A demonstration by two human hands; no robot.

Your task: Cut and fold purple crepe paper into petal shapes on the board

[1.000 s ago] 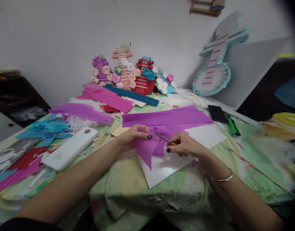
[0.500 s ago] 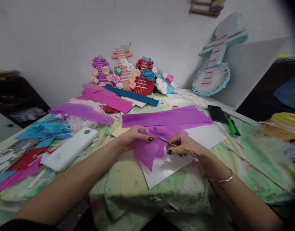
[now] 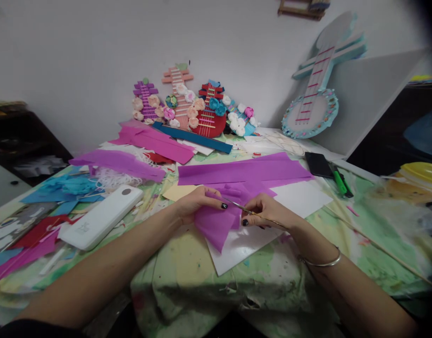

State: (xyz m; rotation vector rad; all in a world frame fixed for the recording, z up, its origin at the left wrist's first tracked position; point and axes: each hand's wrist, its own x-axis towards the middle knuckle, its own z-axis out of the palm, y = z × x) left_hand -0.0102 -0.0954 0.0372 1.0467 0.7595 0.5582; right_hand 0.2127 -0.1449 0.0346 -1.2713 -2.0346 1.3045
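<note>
My left hand (image 3: 204,204) pinches a piece of purple crepe paper (image 3: 216,227) between thumb and fingers, and its lower corner hangs loose. My right hand (image 3: 263,211) is closed around a pair of scissors (image 3: 249,211). The blades point left at the paper by my left thumb; how far they are apart is too small to tell. Beneath both hands lies a glossy white sheet (image 3: 233,258). Just beyond it, a long folded strip of purple crepe paper (image 3: 237,172) stretches across the table.
A white power bank (image 3: 103,218) and turquoise paper (image 3: 66,185) are at left. Several decorated model string instruments (image 3: 209,112) lean on the wall. A black phone (image 3: 318,164), a green cutter (image 3: 340,180), a thin stick (image 3: 381,239) and a yellow-lidded tub (image 3: 422,173) are at right.
The scissors and my right hand have shifted slightly left, closer to my left thumb. My left hand keeps its pinch on the paper, whose hanging part has turned a little.
</note>
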